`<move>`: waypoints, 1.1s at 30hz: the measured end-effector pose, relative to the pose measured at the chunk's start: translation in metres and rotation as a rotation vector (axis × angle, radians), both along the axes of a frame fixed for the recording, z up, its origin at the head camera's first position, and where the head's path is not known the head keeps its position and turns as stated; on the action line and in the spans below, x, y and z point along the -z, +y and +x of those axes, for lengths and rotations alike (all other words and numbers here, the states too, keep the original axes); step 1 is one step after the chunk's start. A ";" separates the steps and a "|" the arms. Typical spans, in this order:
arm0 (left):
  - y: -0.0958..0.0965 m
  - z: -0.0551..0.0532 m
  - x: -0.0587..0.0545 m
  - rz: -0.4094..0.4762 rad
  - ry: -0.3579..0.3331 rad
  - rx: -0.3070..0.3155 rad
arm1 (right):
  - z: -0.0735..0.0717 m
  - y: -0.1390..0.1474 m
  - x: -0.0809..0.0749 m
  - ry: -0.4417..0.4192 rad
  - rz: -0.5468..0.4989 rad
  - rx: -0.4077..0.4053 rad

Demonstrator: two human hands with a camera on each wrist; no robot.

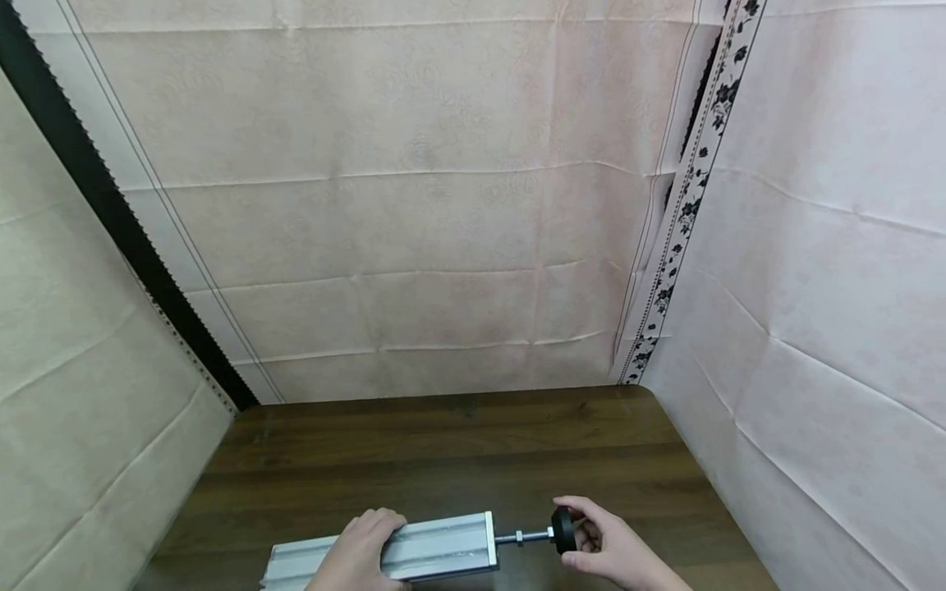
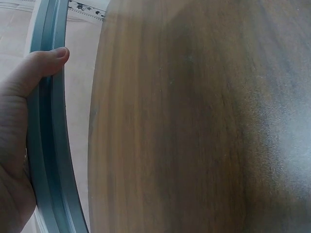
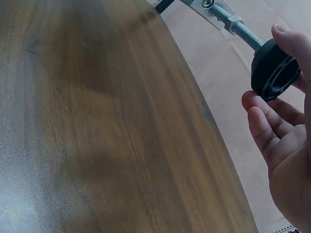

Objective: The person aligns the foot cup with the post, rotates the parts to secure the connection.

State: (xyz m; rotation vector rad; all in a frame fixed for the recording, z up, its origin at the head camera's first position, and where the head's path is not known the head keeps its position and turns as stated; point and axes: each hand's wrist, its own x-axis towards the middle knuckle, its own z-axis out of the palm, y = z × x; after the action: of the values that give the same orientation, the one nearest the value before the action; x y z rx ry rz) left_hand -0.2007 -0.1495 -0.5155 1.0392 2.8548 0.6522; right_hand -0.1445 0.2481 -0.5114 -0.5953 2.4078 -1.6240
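A silver aluminium profile (image 1: 443, 545) lies sideways at the bottom of the head view, above the table. My left hand (image 1: 360, 552) grips it around its middle; the left wrist view shows the thumb (image 2: 58, 52) over the grooved face of the profile (image 2: 54, 145). From the profile's right end sticks a threaded rod (image 3: 245, 35) with a nut (image 3: 233, 23) on it. A round black levelling foot (image 3: 267, 65) sits on the rod's outer end. My right hand (image 1: 602, 546) pinches the foot's rim between thumb and fingers. The profile's left end is partly hidden by my left hand.
The brown wooden table (image 1: 443, 443) spreads under both hands. Pale creased cloth (image 1: 443, 230) hangs behind it, with more cloth on the left (image 1: 74, 369) and right (image 1: 828, 328). A black strip (image 1: 126, 213) and a flowered border (image 1: 687, 205) run along the corners.
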 end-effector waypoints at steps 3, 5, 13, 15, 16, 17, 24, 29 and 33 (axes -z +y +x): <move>0.000 0.000 0.001 -0.009 0.004 -0.010 | 0.000 0.000 0.000 -0.011 0.004 0.006; 0.001 -0.001 0.001 -0.012 0.006 -0.014 | 0.000 0.000 0.000 -0.018 0.002 0.009; 0.002 -0.002 0.002 -0.019 0.034 -0.020 | -0.003 -0.001 0.003 -0.021 -0.017 0.009; 0.002 -0.002 0.002 -0.021 0.057 -0.022 | -0.004 0.000 0.002 -0.030 -0.018 0.011; 0.002 -0.002 0.002 -0.022 0.066 -0.022 | -0.004 0.000 0.002 -0.029 -0.020 0.010; 0.002 -0.002 0.003 -0.023 0.074 -0.021 | -0.004 0.000 0.002 -0.030 -0.020 0.010; 0.002 -0.003 0.001 -0.024 0.077 -0.020 | -0.005 -0.001 0.002 -0.056 -0.029 0.017; 0.003 -0.004 0.001 -0.030 0.070 -0.025 | -0.006 -0.001 0.001 -0.046 -0.040 0.014; 0.003 -0.005 0.001 -0.033 0.063 -0.025 | -0.006 -0.001 0.002 -0.040 -0.037 0.016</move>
State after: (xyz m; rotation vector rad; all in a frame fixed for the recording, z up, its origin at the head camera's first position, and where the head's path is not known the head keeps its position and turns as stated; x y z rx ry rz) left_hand -0.2054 -0.1460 -0.5168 1.0402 2.9258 0.5822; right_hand -0.1501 0.2468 -0.5130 -0.5454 2.3651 -1.6738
